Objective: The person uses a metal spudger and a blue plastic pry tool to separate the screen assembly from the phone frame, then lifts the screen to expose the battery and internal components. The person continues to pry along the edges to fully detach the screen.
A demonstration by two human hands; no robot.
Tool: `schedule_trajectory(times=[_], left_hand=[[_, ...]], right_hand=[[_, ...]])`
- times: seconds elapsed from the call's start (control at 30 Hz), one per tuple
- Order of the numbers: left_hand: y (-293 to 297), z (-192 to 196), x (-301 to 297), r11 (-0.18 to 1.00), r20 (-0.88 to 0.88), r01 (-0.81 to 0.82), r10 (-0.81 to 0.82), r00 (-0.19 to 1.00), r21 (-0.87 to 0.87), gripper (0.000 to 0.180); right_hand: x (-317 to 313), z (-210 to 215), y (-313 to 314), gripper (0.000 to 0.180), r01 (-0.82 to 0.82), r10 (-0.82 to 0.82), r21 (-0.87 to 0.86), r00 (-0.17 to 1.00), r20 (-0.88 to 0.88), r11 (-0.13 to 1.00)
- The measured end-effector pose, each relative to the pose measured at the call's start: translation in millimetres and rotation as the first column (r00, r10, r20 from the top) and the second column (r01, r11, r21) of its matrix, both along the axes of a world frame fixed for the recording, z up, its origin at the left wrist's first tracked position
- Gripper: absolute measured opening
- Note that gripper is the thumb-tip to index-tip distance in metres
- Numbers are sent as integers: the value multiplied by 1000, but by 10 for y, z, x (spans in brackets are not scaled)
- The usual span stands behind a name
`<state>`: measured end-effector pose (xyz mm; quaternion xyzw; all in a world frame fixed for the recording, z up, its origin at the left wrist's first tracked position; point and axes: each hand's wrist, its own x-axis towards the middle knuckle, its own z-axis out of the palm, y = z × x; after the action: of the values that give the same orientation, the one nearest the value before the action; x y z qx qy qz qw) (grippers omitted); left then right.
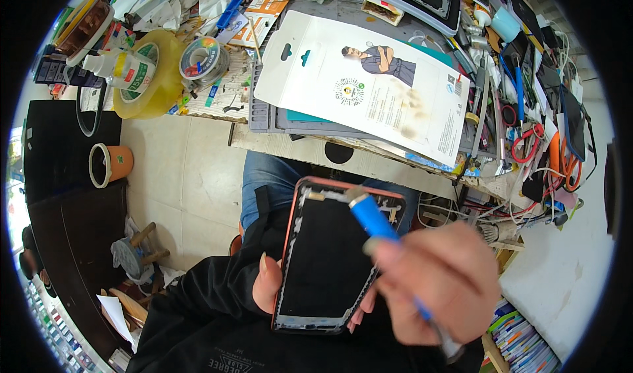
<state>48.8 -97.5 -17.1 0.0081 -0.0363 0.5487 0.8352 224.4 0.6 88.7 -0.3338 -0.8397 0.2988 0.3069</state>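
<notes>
A phone frame (328, 257) with a reddish rim and a black inner face is held upright over my lap. Whitish residue runs along its edges and corners. My left hand (267, 284) is closed round its lower part, thumb on the left side and fingertips showing at the right edge. My right hand (445, 284), somewhat blurred, grips a blue-handled brush (373, 217). The brush's short, brownish tip lies at the top edge of the frame, right of the middle; whether it touches I cannot tell. The tool's other end, metallic, sticks out below my right hand.
A white printed card package (369, 83) lies on a grey mat on the cluttered bench. Left of it stand a yellow tape roll (168, 76), a solder wire spool (204, 60) and a white bottle (122, 69). Hand tools, red-handled scissors (527, 142) and cables crowd the right side.
</notes>
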Motion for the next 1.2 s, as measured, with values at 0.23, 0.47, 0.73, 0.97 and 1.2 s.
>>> schedule_trajectory(times=[0.23, 0.47, 0.73, 0.97, 1.2], left_hand=[[-30, 45, 53, 996, 41, -39, 42, 998, -83, 131], [12, 85, -6, 996, -2, 10, -11, 1000, -92, 126], [21, 95, 63, 994, 26, -79, 81, 996, -78, 126], [-24, 97, 50, 988, 37, -114, 118, 992, -102, 127], [69, 101, -35, 995, 32, 11, -8, 999, -97, 129]], right_hand=[[84, 108, 0, 24, 11, -18, -90, 996, -82, 996], [150, 28, -38, 34, 286, -288, 87, 958, 15, 954], [245, 86, -103, 25, 148, -146, -10, 985, 95, 989], [156, 77, -59, 25, 48, -48, 16, 999, -13, 999], [127, 6, 94, 40, 253, -254, 193, 967, -17, 948]])
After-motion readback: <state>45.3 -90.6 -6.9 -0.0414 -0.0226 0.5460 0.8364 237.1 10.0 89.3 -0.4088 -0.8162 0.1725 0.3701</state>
